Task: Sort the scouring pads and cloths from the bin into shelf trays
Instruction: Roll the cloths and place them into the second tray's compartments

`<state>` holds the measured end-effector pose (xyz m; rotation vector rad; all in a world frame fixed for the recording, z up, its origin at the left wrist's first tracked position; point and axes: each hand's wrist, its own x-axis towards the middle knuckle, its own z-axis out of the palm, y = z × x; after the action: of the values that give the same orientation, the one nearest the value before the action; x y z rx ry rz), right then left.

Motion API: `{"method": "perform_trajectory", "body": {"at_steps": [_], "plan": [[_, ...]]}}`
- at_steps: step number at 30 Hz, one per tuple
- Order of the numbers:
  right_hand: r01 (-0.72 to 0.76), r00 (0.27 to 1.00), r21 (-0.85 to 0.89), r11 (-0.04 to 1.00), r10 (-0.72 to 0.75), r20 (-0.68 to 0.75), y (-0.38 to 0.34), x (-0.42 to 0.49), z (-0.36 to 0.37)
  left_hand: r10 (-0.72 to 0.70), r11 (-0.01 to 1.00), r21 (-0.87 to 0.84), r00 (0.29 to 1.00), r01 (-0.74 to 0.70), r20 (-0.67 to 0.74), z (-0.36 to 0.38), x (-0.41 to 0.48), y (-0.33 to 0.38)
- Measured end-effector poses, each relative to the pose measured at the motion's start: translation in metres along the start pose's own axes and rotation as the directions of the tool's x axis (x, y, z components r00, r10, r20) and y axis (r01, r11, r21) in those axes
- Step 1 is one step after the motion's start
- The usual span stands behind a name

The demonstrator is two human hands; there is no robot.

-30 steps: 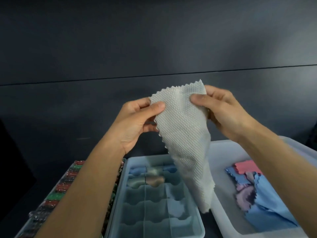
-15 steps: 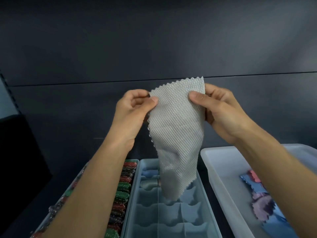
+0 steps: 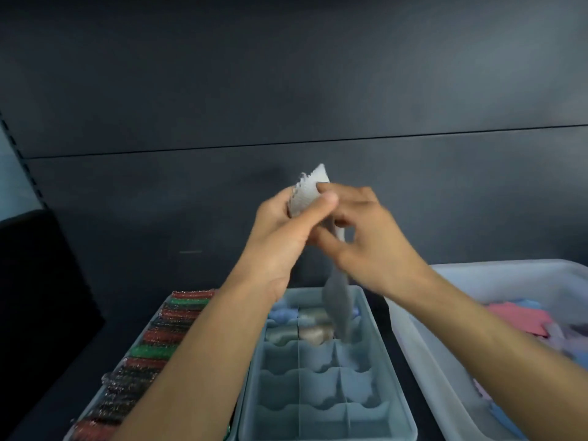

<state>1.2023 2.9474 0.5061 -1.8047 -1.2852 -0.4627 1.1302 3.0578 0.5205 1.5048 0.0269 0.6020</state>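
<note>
Pinching cloth (image 3: 307, 195) in left hand (image 3: 283, 227) and right hand (image 3: 369, 246), fingers (image 3: 326, 198) curled round it; looks limp, light; hold by corners

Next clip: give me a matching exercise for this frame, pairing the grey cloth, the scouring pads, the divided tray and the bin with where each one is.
Things:
1. grey cloth
2. scouring pads
3. divided tray
4. bin

Places:
A. far right, with a pink cloth inside
B. held up between the left hand and right hand
C. lined up in a row at the far left
D. centre, below the hands

Pairs: 1-B, 2-C, 3-D, 4-A
</note>
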Motion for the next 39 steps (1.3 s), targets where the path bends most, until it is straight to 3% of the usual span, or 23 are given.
{"method": "perform_trajectory", "body": {"at_steps": [3,5,7,9,12,14,19,22,25,29,34,39], "plan": [[-0.079,0.997,0.191,0.978,0.08,0.005,0.002,-0.009,-0.003,0.021,0.989,0.146,0.994,-0.005,-0.108,-0.012,0.01,-0.007],[-0.104,0.979,0.315,0.943,0.152,-0.133,0.007,-0.007,-0.012,0.008,0.958,0.287,1.0,-0.002,-0.02,-0.023,0.014,-0.005],[-0.156,0.968,0.314,0.937,0.208,-0.142,0.012,0.0,-0.024,-0.028,0.921,0.388,0.992,-0.022,0.123,-0.031,0.018,-0.002],[-0.242,0.97,0.278,0.929,0.23,0.077,0.018,0.007,-0.032,-0.062,0.887,0.458,0.968,-0.059,0.244,-0.036,0.02,0.002],[-0.329,0.876,0.192,0.925,0.222,0.429,0.025,0.017,-0.041,-0.095,0.843,0.528,0.936,-0.105,0.338,-0.038,0.02,0.008],[-0.378,0.841,0.178,0.909,0.257,0.476,0.028,0.021,-0.045,-0.093,0.846,0.522,0.937,-0.105,0.338,-0.04,0.017,0.01],[-0.486,0.849,0.367,0.793,0.33,0.413,0.027,0.011,-0.047,-0.01,0.797,0.591,0.976,-0.124,0.219,-0.049,0.008,0.001],[-0.534,0.844,0.446,0.718,0.429,0.321,0.021,0.005,-0.039,0.131,0.765,0.625,0.988,-0.155,0.084,-0.047,0.002,-0.005],[-0.499,0.854,0.444,0.744,0.509,0.106,0.011,0.003,-0.028,0.32,0.726,0.664,0.942,-0.177,-0.098,-0.037,-0.005,-0.008],[-0.381,0.888,0.459,0.803,0.456,-0.06,-0.008,0.004,-0.013,0.363,0.793,0.567,0.92,-0.221,-0.149,-0.019,-0.008,-0.009],[-0.316,0.899,0.571,0.758,0.431,-0.075,-0.02,0.01,-0.009,0.311,0.9,0.35,0.946,-0.26,-0.096,-0.014,-0.006,-0.005],[-0.357,0.907,0.628,0.691,0.417,0.056,-0.022,0.01,-0.015,0.289,0.89,0.391,0.953,-0.234,-0.089,-0.019,-0.004,-0.004]]}}
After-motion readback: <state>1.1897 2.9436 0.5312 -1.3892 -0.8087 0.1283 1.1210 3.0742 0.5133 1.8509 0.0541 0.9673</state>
